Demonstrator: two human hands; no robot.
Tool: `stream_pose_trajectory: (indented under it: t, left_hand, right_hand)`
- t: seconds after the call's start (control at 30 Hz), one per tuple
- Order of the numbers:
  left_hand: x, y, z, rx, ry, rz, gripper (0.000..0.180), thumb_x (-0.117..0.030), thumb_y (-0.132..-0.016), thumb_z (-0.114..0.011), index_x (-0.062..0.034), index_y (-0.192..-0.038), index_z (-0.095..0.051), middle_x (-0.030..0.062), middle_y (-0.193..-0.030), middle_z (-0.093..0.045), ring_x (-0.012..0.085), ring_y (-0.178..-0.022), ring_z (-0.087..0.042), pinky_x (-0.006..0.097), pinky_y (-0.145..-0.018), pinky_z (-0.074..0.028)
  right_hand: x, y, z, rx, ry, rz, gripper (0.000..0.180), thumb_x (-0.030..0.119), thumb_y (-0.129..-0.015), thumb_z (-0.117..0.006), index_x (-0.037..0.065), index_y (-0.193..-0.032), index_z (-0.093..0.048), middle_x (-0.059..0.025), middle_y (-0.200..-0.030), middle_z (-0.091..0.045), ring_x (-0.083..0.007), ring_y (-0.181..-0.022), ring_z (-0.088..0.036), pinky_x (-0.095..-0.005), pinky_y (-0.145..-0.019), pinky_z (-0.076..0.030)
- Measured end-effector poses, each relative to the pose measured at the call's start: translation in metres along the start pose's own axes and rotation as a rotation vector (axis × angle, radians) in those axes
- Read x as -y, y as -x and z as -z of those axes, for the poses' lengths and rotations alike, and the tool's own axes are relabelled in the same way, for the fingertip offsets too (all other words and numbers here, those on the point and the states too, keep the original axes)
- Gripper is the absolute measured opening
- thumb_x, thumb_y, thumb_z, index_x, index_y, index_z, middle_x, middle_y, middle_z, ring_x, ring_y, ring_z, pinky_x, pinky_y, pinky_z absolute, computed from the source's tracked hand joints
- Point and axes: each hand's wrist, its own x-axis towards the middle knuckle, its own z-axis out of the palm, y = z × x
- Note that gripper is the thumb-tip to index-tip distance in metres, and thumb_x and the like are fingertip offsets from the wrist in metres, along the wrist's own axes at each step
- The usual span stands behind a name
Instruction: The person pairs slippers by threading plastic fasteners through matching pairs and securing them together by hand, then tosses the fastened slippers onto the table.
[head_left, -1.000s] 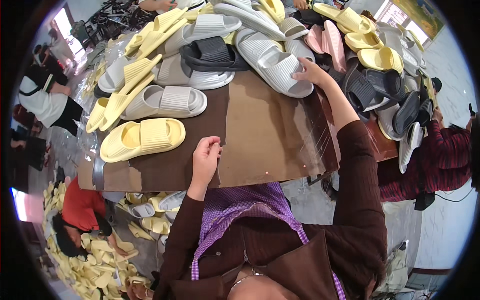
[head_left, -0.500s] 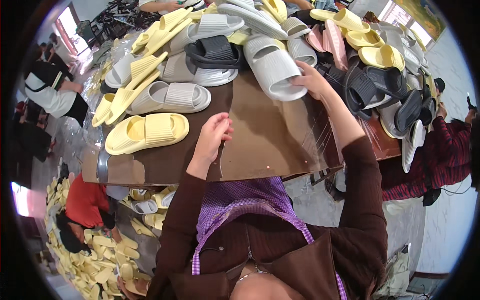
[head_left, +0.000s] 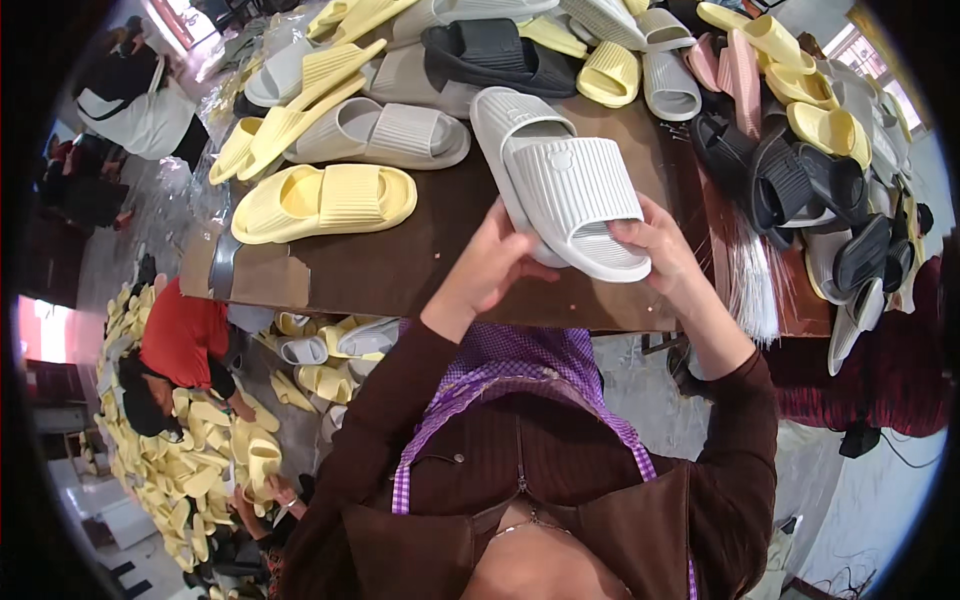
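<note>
1. Bkgd: busy indoor workroom, wide fisheye view. At L, a person in a red top [head_left: 185,325] bends over a big floor pile of pale-yellow slides [head_left: 205,455].
2. Surface: brown, cardboard-topped table [head_left: 370,275] in front of the wearer, who has a purple-and-white checked apron [head_left: 530,365].
3. Center: a pale-gray slide sandal w/ a wide ribbed strap [head_left: 585,185], raised over the table's near part, toe angled down toward lower R. A 2nd slide may lie under it; can't tell for sure.
4. L hand [head_left: 490,265]: partly curled at the slide's L edge, holding it; some fingers hidden behind.
5. R hand [head_left: 665,245]: closed round the toe end, thumb in the open toe, other fingers mostly out of sight.
6. Table, L side: one yellow molded slide w/ ribbed strap [head_left: 365,195] lies nearest; just behind it, a gray ribbed-strap slide [head_left: 405,135].
7. Far side: a chunky black slide [head_left: 495,55], then a short yellow slide [head_left: 608,72].
8. Far R: pink ribbed slides [head_left: 742,80] near a heap w/ black slides [head_left: 780,185]; below, a bundle of thin white strands [head_left: 752,290].
</note>
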Motion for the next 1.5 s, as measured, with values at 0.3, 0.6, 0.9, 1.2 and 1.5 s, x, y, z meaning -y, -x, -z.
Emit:
stream_pose_trajectory:
  t: [0.3,0.6,0.9,1.2,1.5]
  left_hand:
    - [0.007,0.012,0.007,-0.128,-0.082,0.064,0.046,-0.003,-0.089,-0.046,-0.0005,-0.132,-0.028,0.0147,-0.115,-0.051,0.0219,-0.102,-0.058,0.035,-0.071,-0.057]
    - [0.017,0.003,0.006,-0.215,0.026,-0.111,0.042,0.005,-0.088,-0.043,0.0013,-0.129,-0.035,0.0141,-0.115,-0.053,0.0221,-0.105,-0.056,0.032,-0.077,-0.054]
    - [-0.034,0.036,0.046,-0.157,-0.257,-0.006,0.048,-0.001,-0.081,-0.041,0.0031,-0.129,-0.035,0.0180,-0.103,-0.059,0.0262,-0.073,-0.065,0.030,-0.049,-0.055]
    - [-0.020,0.092,0.041,-0.147,-0.138,0.136,0.051,-0.001,-0.083,-0.040,0.0032,-0.132,-0.029,0.0220,-0.106,-0.058,0.0314,-0.074,-0.066,0.031,-0.052,-0.056]
    - [0.005,0.114,0.030,-0.460,-0.721,0.025,0.047,-0.011,-0.091,-0.047,0.0049,-0.133,-0.032,0.0134,-0.086,-0.059,0.0202,-0.064,-0.061,0.025,-0.052,-0.051]
  right_hand:
    - [-0.040,0.003,-0.021,-0.124,-0.031,0.080,0.052,0.001,-0.075,-0.063,-0.004,-0.122,-0.043,-0.0116,-0.110,-0.057,-0.0197,-0.101,-0.057,-0.0312,-0.089,-0.046]
    - [-0.076,0.023,-0.034,-0.266,-0.138,0.053,0.052,-0.008,-0.073,-0.054,-0.002,-0.123,-0.041,-0.0114,-0.111,-0.055,-0.0196,-0.105,-0.054,-0.0315,-0.091,-0.044]
    - [0.041,0.095,0.067,0.057,0.595,0.197,0.049,-0.003,-0.067,-0.064,-0.001,-0.114,-0.053,-0.0058,-0.110,-0.059,-0.0145,-0.103,-0.055,-0.0276,-0.090,-0.042]
    - [0.122,-0.032,0.040,0.647,1.419,0.289,0.036,-0.007,-0.066,-0.048,0.000,-0.097,-0.064,-0.0130,-0.095,-0.065,-0.0241,-0.094,-0.060,-0.0341,-0.086,-0.046]
    - [0.151,-0.048,0.007,0.114,1.812,0.566,0.014,0.012,-0.072,-0.058,0.000,-0.079,-0.059,-0.0162,-0.077,-0.060,-0.0320,-0.064,-0.056,-0.0371,-0.062,-0.046]
